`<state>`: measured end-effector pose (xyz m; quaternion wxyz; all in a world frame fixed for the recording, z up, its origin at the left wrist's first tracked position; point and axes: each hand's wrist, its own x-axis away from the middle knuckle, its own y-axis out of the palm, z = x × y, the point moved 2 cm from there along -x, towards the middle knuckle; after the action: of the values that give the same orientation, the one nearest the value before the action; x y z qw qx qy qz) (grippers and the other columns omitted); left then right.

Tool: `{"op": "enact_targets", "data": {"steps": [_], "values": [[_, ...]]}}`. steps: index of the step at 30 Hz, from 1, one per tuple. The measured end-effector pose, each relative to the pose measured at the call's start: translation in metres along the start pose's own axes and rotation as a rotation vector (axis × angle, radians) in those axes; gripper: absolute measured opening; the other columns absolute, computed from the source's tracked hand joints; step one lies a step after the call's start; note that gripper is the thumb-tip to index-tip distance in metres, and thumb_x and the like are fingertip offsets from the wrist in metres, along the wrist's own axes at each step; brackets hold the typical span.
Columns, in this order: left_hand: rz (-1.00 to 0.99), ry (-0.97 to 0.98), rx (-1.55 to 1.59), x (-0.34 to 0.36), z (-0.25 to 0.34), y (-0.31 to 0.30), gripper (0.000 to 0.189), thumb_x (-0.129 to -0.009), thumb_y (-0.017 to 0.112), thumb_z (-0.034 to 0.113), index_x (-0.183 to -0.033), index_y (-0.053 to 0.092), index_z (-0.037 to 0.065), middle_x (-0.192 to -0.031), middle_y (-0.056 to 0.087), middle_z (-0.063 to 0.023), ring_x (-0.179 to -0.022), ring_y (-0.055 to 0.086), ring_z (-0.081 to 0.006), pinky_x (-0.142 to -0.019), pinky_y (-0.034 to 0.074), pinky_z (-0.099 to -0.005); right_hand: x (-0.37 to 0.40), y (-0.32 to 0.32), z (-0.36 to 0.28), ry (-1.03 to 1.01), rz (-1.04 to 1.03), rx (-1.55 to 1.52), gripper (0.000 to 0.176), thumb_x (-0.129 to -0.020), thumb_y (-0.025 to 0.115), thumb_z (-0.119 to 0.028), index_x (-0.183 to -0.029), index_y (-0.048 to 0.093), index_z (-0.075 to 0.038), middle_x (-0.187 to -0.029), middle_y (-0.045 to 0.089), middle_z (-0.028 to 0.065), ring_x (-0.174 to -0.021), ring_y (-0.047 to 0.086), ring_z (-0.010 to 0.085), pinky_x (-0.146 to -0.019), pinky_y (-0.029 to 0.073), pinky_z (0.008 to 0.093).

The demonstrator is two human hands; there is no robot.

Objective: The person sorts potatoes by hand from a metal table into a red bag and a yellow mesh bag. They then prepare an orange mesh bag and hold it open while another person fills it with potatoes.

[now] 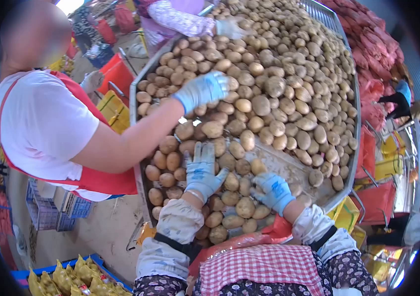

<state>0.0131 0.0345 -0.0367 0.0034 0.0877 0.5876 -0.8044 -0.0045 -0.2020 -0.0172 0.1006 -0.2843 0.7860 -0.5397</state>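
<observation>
Potatoes [244, 207] lie in a loose heap across a metal sorting table [289, 160]. My left hand [201, 170], in a pale blue work glove, rests on the potatoes at the near left with its fingers stretched out and apart. To its right is my right hand [274, 191] in a matching glove, its fingers apart and slightly bent, touching potatoes at the edge of the heap. No potato shows in the grasp of either hand, though both palms are hidden. Several potatoes sit between my two hands.
A co-worker in a red apron [113, 185] stands at the left, a gloved hand [202, 91] on the heap. Another person's gloved hand [230, 28] reaches in at the far side. Red sacks [373, 44] are stacked at right; yellow bags [69, 276] fill a blue crate [102, 266].
</observation>
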Motion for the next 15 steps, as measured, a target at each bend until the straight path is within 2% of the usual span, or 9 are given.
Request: {"op": "enact_targets", "data": {"steps": [1, 3, 5, 7, 9, 10, 13, 14, 15], "values": [[-0.016, 0.014, 0.015, 0.011, 0.003, 0.001, 0.081, -0.082, 0.061, 0.049, -0.145, 0.034, 0.007, -0.148, 0.033, -0.0208, -0.140, 0.022, -0.0405, -0.114, 0.013, -0.0549, 0.006, -0.005, 0.007, 0.025, -0.007, -0.001, 0.038, -0.078, 0.067, -0.034, -0.109, 0.061, -0.013, -0.108, 0.060, 0.0119, -0.096, 0.059, 0.0333, -0.082, 0.049, 0.0437], [-0.064, 0.022, 0.033, 0.037, -0.002, -0.007, 0.080, -0.082, 0.060, 0.050, -0.145, 0.033, 0.008, -0.148, 0.033, -0.0190, -0.141, 0.024, -0.0368, -0.114, 0.015, -0.0564, 0.017, -0.026, 0.015, -0.025, 0.295, 0.155, 0.039, -0.080, 0.067, -0.032, -0.112, 0.061, -0.011, -0.108, 0.061, 0.0103, -0.100, 0.058, 0.0339, -0.087, 0.047, 0.0443], [-0.089, 0.073, -0.005, 0.064, -0.020, -0.015, 0.077, -0.084, 0.059, 0.045, -0.145, 0.034, 0.006, -0.146, 0.035, -0.0198, -0.140, 0.027, -0.0357, -0.114, 0.019, -0.0515, 0.029, -0.037, 0.018, -0.055, 0.405, 0.193, 0.039, -0.080, 0.067, -0.031, -0.112, 0.061, -0.009, -0.103, 0.062, 0.0104, -0.099, 0.058, 0.0348, -0.088, 0.046, 0.0447], [0.035, -0.274, 0.760, 0.086, -0.051, -0.010, 0.065, -0.091, 0.055, 0.034, -0.144, 0.034, 0.003, -0.144, 0.039, -0.0184, -0.137, 0.034, -0.0326, -0.113, 0.026, -0.0447, 0.039, -0.046, 0.014, -0.098, 0.513, 0.231, 0.039, -0.080, 0.067, -0.029, -0.112, 0.062, -0.008, -0.099, 0.064, 0.0106, -0.098, 0.059, 0.0357, -0.088, 0.045, 0.0450], [0.365, -0.628, 1.452, 0.090, -0.031, -0.081, 0.047, -0.099, 0.045, 0.017, -0.142, 0.037, 0.001, -0.139, 0.045, -0.0100, -0.124, 0.047, -0.0184, -0.103, 0.040, -0.0327, 0.049, -0.044, 0.004, -0.254, 0.350, 0.073, 0.035, -0.080, 0.068, -0.027, -0.109, 0.062, -0.007, -0.092, 0.066, 0.0097, -0.094, 0.060, 0.0340, -0.085, 0.047, 0.0440], [0.376, -0.642, 1.447, 0.107, -0.044, -0.081, 0.047, -0.099, 0.045, 0.017, -0.142, 0.037, 0.001, -0.139, 0.045, -0.0100, -0.124, 0.047, -0.0184, -0.103, 0.040, -0.0327, 0.051, -0.038, 0.001, -0.190, 0.158, -0.060, 0.034, -0.081, 0.067, -0.028, -0.109, 0.063, -0.009, -0.092, 0.066, 0.0088, -0.091, 0.061, 0.0315, -0.080, 0.048, 0.0433], [0.607, -0.423, 1.319, 0.160, -0.081, -0.079, 0.041, -0.099, 0.043, 0.014, -0.137, 0.042, 0.000, -0.135, 0.050, -0.0128, -0.125, 0.048, -0.0264, -0.108, 0.036, -0.0366, 0.037, -0.030, -0.029, -0.261, 0.044, -0.036, 0.030, -0.080, 0.067, -0.024, -0.107, 0.065, -0.009, -0.075, 0.063, 0.0081, -0.072, 0.061, 0.0317, -0.068, 0.049, 0.0419], [0.483, -0.483, 1.103, 0.170, -0.079, -0.073, 0.040, -0.099, 0.043, 0.015, -0.136, 0.043, -0.001, -0.134, 0.050, -0.0125, -0.124, 0.048, -0.0239, -0.106, 0.037, -0.0356, 0.033, -0.017, -0.034, -0.262, -0.136, 0.003, 0.036, -0.082, 0.065, -0.030, -0.111, 0.064, -0.011, -0.082, 0.064, 0.0112, -0.078, 0.062, 0.0319, -0.071, 0.049, 0.0422], [0.355, -0.536, 0.888, 0.176, -0.077, -0.065, 0.040, -0.100, 0.044, 0.015, -0.136, 0.045, -0.002, -0.133, 0.050, -0.0121, -0.123, 0.048, -0.0213, -0.105, 0.039, -0.0347, 0.029, -0.011, -0.043, -0.268, -0.138, 0.004, 0.036, -0.082, 0.065, -0.030, -0.111, 0.064, -0.011, -0.082, 0.064, 0.0112, -0.078, 0.062, 0.0319, -0.071, 0.049, 0.0422]]}}
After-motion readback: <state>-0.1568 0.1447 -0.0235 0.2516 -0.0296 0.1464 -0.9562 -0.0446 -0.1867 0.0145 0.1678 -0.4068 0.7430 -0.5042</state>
